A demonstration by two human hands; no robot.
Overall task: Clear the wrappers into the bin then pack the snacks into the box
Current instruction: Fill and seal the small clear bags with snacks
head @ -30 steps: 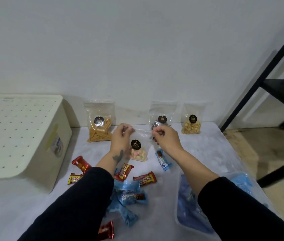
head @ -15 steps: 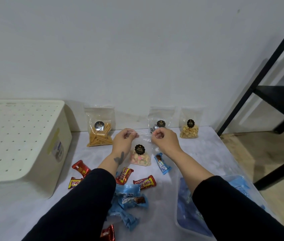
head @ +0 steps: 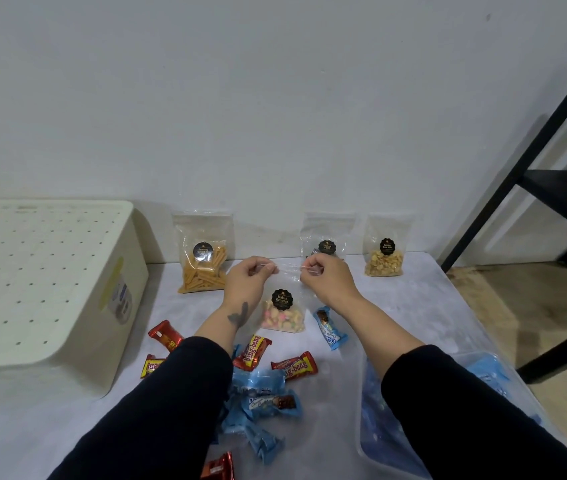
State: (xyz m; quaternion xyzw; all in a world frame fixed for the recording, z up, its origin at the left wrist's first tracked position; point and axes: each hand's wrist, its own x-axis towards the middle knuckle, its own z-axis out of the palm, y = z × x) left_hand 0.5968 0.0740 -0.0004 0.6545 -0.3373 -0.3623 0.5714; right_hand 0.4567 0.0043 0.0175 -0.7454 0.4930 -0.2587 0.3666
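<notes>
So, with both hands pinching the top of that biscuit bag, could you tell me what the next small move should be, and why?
Probably carry the biscuit bag right and lower it into the clear box. The left hand and right hand already pinch its top corners, and that box holds blue packets.

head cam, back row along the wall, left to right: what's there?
Cream perforated bin → bag of orange sticks → clear bag with dark label, partly behind the right hand → bag of yellow crackers → black frame.
</notes>
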